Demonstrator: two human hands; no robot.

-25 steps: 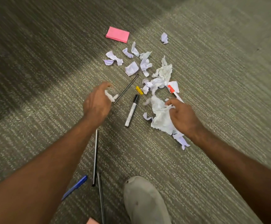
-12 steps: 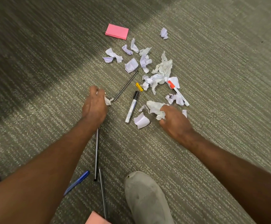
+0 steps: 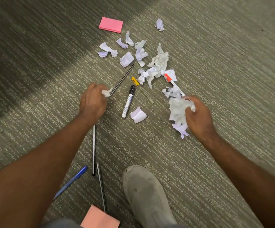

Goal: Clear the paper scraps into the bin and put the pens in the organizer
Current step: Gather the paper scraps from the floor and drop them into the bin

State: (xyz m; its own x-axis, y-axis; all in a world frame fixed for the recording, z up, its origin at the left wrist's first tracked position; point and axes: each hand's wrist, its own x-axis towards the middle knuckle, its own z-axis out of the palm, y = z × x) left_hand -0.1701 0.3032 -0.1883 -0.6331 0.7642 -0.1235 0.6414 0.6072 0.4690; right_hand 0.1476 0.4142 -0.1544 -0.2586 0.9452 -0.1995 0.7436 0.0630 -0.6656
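your right hand (image 3: 199,117) is now lifting a bigger paper wad (image 3: 178,111) rightward | left hand (image 3: 92,102) is still pinching a small scrap (image 3: 106,92)

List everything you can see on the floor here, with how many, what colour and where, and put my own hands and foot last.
paper scraps: a dozen or so loose, white, scattered mid-carpet
curled scrap: one, white, right of the marker
marker: one, white with black cap, centre
yellow-capped pen: one, clear barrel, right of the marker
red-capped marker: one, white, partly under scraps
thin dark pens: three, one centre, two near the shoe
blue pen: one, bottom left
pink note pads: two, one top, one at bottom edge
carpet: grey-green, ribbed
left hand: grip on a small white scrap
right hand: grip on a white paper bunch
shoe: one, grey, bottom centre
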